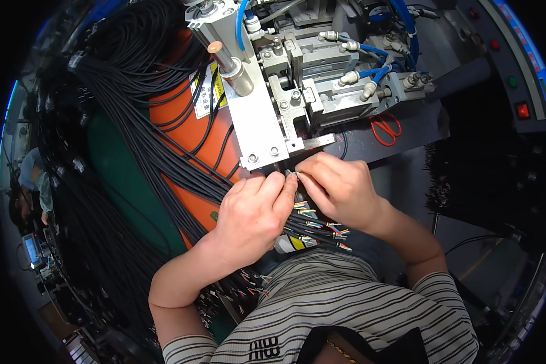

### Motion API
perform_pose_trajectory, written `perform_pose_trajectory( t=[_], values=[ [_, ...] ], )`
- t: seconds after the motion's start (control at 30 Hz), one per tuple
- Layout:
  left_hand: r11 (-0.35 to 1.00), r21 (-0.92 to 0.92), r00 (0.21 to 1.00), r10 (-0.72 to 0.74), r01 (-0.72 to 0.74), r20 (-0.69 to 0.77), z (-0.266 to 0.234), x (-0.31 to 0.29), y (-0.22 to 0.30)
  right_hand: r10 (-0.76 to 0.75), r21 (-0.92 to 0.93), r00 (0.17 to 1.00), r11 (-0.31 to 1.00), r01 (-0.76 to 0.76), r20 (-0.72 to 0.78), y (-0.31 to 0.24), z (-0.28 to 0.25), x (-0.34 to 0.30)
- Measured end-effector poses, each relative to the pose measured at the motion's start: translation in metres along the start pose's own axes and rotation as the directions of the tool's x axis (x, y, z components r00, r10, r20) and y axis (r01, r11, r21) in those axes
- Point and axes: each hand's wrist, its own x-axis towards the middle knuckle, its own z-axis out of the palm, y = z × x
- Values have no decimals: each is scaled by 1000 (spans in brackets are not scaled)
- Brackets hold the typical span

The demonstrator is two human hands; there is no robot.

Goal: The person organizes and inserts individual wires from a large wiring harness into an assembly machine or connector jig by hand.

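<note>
L hand (252, 206) & R hand (344, 189) pinch what looks like a cable end (295, 175), mostly hidden, just below pale machine plate (255, 124); other stripped ends (314, 224) fan out nearby; these could snag/bend if R hand drops; slack pinch = poss. slip.

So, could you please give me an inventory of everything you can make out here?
Black cables: uncountable, black, left and centre
Stripped cable ends: several, multicoloured wires, below the hands
Machine: one, silver, top centre
Hoses: several, blue, on the machine
Rod: one, copper-coloured, on the machine
Label: one, white and yellow, left of the machine
Looped handles: one pair, red, right of the machine
Control panel: one, grey, right
Co-worker: one, far left
Screen: one, bluish, far left
Shirt: one, striped, bottom
Left hand: one, bare, centre
Right hand: one, bare, right of centre
</note>
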Motion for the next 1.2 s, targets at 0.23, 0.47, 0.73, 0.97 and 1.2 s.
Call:
perform_pose_trajectory(
  t=[0.23, 0.47, 0.73, 0.97, 1.2],
  values=[
    [966, -221, 982, -157, 132, -102, 0, -20, -13, 256, 219, 934, 924, -312, 250, 8, -1, 4],
    [969, -153, 956, -221, 194, -192, 5, -35, -20, 254, 106, 963, 959, -263, 90, 6, -1, -4],
    [938, -341, 980, -125, 65, -157, -4, -27, -19, -77, 489, 988, 872, 0, 137, -14, 5, -1],
    [936, -343, 982, -129, 75, -136, -2, -24, -21, -35, 526, 995, 850, -21, 96, -17, 7, -2],
    [948, -318, 956, -87, -7, -279, -2, -29, -7, 280, 823, 869, 298, -483, 409, -20, 2, -8]
  ],
)
